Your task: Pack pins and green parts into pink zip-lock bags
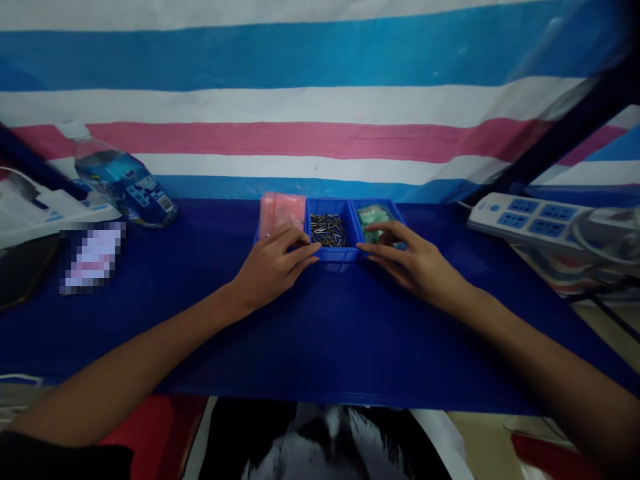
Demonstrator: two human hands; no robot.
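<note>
While the bottle [127,179] leans beyond the left hand [277,260] and the power strip [533,217] lies right of the right hand [407,257] | metal pins [328,231] in the middle bin [339,254], between both hands | palms down, fingers loosely curled at bin fronts; grip unclear

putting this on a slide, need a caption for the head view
Two bare hands at three blue bins holding pink bags, small metal pieces and green packets
</note>
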